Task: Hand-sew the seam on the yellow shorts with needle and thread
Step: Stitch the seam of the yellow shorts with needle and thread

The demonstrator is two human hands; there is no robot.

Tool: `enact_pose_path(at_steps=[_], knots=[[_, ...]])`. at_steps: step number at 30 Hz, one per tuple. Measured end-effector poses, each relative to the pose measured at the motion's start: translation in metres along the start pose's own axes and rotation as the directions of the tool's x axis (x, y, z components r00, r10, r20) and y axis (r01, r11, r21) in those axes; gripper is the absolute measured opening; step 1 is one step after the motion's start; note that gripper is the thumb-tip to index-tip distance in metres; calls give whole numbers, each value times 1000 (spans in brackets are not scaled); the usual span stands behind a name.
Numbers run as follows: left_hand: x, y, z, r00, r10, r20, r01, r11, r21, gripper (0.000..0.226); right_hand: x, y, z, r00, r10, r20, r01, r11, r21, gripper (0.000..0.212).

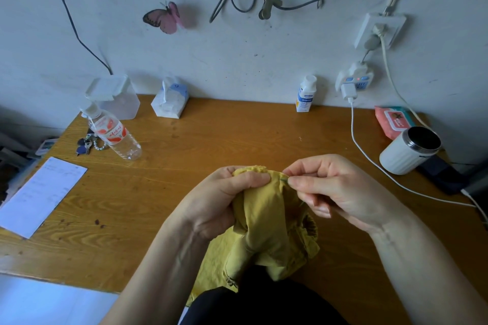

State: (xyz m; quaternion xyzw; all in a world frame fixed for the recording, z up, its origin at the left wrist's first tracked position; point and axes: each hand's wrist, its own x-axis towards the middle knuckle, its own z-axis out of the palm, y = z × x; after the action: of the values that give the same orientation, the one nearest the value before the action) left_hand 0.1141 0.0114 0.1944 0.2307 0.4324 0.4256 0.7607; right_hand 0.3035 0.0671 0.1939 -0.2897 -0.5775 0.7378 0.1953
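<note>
At six o'clock, just above the lap, the yellow shorts (pixel 266 221) are held up over the near edge of the bench (pixel 211 134), with the lower part left hanging. The cloth is judged light, soft and limp, so it is best taken close beside the seam and kept taut there; anywhere lower it will only sag and bunch. The left hand (pixel 216 200) is closed round a gathered fold, the thumb pressed on top. The right hand (pixel 340 187) is closed in a pinch on the needle (pixel 284 179), whose tip is set at the fold's edge, just beside the left thumb. The thread is too fine to be made out.

Open bench is left beyond the hands toward twelve o'clock, and room for drawing the thread is judged best that way. At two o'clock a white charging cable (pixel 369 163) is laid across the wood, and past it an open cup (pixel 409 150) is stood near the right edge; a long pull to the right could snag either. At nine o'clock a sheet of paper (pixel 42 192) is laid, and at ten a water bottle (pixel 116 134) is lying on its side by some keys (pixel 85 145). A tissue pack (pixel 170 100) is set against the wall.
</note>
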Motion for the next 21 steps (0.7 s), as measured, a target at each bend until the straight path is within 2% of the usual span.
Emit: enact_pose_path(at_steps=[6, 11, 15, 21], knots=[[2, 0, 0, 1000, 3, 4, -3, 1000, -3, 13, -1, 0, 0, 999, -24, -20, 24, 999, -29, 20], [2, 0, 1, 1000, 0, 22, 0, 1000, -16, 15, -2, 1, 1, 998, -49, -27, 49, 998, -29, 11], [1, -2, 1, 999, -14, 36, 15, 999, -36, 15, -1, 5, 4, 997, -66, -48, 64, 997, -43, 14], [2, -7, 0, 998, -5, 57, 7, 1000, -28, 16, -1, 10, 14, 974, -156, -166, 108, 959, -263, 20]])
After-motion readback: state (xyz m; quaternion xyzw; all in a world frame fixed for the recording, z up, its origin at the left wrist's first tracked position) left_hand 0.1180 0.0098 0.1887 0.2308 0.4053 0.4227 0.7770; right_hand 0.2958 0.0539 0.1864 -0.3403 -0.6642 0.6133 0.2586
